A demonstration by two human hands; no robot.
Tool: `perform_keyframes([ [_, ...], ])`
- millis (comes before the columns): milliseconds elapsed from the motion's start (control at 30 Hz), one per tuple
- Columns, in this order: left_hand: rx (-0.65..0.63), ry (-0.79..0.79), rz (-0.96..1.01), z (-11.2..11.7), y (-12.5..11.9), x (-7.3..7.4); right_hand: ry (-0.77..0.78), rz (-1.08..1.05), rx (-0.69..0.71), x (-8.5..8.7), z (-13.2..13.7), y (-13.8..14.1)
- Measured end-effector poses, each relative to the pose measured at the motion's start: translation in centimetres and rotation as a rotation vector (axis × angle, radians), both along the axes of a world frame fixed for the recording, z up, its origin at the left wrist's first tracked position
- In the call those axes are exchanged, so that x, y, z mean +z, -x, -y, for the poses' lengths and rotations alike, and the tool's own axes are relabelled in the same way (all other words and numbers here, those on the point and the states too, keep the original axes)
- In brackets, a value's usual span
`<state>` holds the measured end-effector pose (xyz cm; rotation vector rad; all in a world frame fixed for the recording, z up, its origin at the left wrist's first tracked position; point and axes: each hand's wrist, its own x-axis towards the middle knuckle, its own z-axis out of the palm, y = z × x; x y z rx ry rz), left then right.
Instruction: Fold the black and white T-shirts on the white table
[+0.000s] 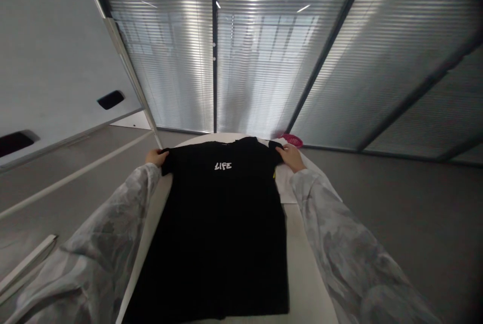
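A black T-shirt point(222, 233) with white "LIFE" lettering on its chest is spread over a white table point(307, 263), its collar at the far end and its hem toward me. At the far left, my left hand point(154, 157) pinches the edge of one sleeve. My right hand point(292, 157) grips the other sleeve at the far right, so the shoulders are stretched between both hands. Under and beside the shirt's right edge lies white cloth point(287, 185), partly covered. A small yellow bit shows at that edge, too little to name.
Behind the white cloth sits a pink-red item point(292, 140) at the table's far right edge. Glass partitions with blinds point(256, 62) stand beyond the table. A white board or panel point(56, 37) with dark oval openings is at upper left. Pale strips point(30, 263) lie at lower left.
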<state>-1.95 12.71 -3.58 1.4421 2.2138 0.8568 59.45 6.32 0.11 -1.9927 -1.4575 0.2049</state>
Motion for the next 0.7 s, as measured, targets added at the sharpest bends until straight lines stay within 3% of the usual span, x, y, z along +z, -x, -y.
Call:
perform_keyframes([
  [133,0.078,-0.046,-0.010,-0.2,0.2,0.2,-0.049,0.012,-0.074,-0.5,-0.1,0.7],
  [367,0.115,-0.117,-0.127,1.5,-2.1,0.2,0.048,0.097,0.012,-1.5,2.0,1.6],
  [433,0.047,-0.193,-0.235,2.1,-3.9,0.3,-0.038,0.156,0.015,-1.0,2.2,1.9],
  [567,-0.250,-0.257,-0.387,2.2,-7.6,0.9,-0.204,0.321,0.122,0.9,1.1,3.3],
  [633,-0.337,-0.172,-0.384,1.5,-8.7,1.2,-0.148,0.360,0.199,1.9,-0.1,4.4],
  [700,-0.346,-0.078,-0.368,0.4,-8.9,1.2,-0.048,0.367,0.208,2.5,-1.5,5.6],
])
